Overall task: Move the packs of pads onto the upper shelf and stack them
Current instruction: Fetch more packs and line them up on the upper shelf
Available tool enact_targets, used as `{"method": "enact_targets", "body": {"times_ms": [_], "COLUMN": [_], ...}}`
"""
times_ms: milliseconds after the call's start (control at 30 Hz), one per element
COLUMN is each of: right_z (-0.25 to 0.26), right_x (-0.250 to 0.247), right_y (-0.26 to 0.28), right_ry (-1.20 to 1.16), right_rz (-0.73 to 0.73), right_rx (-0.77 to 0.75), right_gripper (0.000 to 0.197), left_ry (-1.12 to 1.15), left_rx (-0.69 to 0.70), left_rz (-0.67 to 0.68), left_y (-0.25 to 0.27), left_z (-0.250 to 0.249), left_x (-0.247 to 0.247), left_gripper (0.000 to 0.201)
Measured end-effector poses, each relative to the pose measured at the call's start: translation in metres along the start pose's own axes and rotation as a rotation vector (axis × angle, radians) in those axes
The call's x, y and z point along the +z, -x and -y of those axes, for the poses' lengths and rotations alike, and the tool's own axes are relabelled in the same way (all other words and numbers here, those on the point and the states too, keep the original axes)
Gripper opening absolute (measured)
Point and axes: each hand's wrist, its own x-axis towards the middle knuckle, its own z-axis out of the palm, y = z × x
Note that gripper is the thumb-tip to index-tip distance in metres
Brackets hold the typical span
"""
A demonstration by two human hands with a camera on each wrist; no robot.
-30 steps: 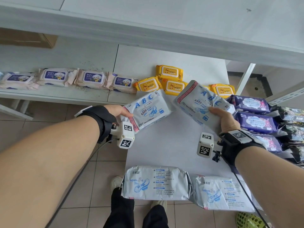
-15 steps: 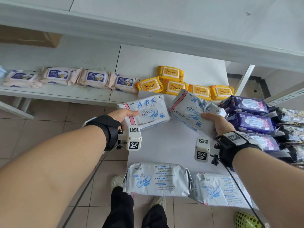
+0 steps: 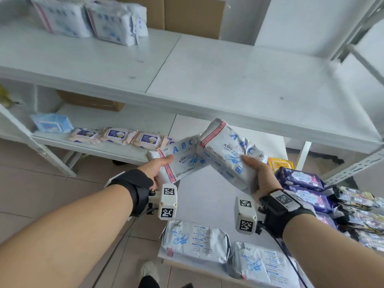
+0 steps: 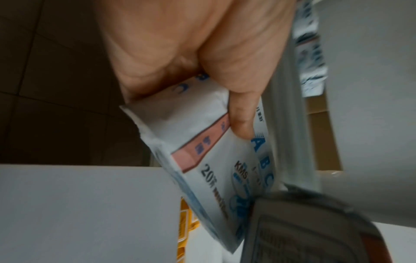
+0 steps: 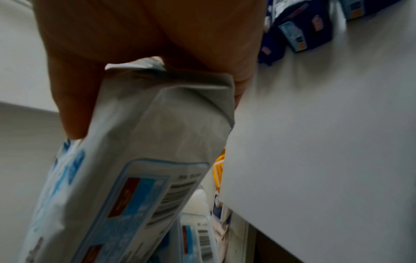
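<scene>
— Both hands are loaded: the left hand (image 3: 154, 166) grips one ABC pack (image 3: 182, 161) by its pink-striped end, thumb on top, and the right hand (image 3: 262, 175) clutches a second ABC pack (image 3: 226, 150) from below, fingers wrapped round it.

— Where are the packs relative to the upper shelf (image 3: 228, 80)?

— In the air, just in front of and below its front edge, their inner corners close to touching. Two stacks of similar packs (image 3: 91, 19) stand at the back left of that shelf. Two more white packs (image 3: 196, 243) lie on the counter (image 3: 209, 202) near the body.

— What might go wrong?

— I'd judge the shelf edge is the main hazard: lifting steeply, a pack could catch its lip and twist out of the grip. The wrappers look slick and soft, and the left hand holds only one end, so that pack may sag or slip. Set down carelessly, the soft packs could slide off the stacks.
</scene>
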Motion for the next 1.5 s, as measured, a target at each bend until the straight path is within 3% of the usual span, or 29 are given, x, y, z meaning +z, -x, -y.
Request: {"method": "enact_targets", "body": {"times_ms": [167, 300, 567, 700, 967, 1167, 1367, 1500], "right_z": [0.010, 0.011, 0.001, -0.012, -0.059, -0.082, -0.071, -0.050], "right_x": [0.041, 0.071, 0.151, 0.211, 0.337, 0.388, 0.430, 0.452], "right_y": [0.022, 0.037, 0.044, 0.035, 0.012, -0.005, -0.036, -0.074], "right_ry": [0.036, 0.027, 0.118, 0.122, 0.047, 0.030, 0.081, 0.123], "right_rz": [0.168, 0.266, 0.352, 0.361, 0.351, 0.333, 0.293, 0.244], "right_rx": [-0.029, -0.041, -0.077, -0.107, -0.162, -0.141, -0.177, -0.240], "right_gripper": [0.054, 0.059, 0.069, 0.056, 0.056, 0.029, 0.042, 0.051], "left_ry": [0.129, 0.203, 0.317, 0.296, 0.225, 0.199, 0.166, 0.130], "left_rx": [0.150, 0.241, 0.412, 0.417, 0.438, 0.460, 0.483, 0.531], "left_rz": [-0.063, -0.109, -0.084, -0.074, -0.126, -0.143, -0.136, -0.204], "left_y": [0.053, 0.082, 0.101, 0.097, 0.073, 0.052, 0.025, -0.002], "left_z": [-0.022, -0.040, -0.084, -0.116, -0.189, -0.222, -0.264, -0.308], "left_x": [-0.011, -0.031, -0.101, -0.155, -0.278, -0.334, -0.365, -0.383], "left_gripper": [0.031, 0.046, 0.045, 0.047, 0.055, 0.049, 0.025, 0.047]}}
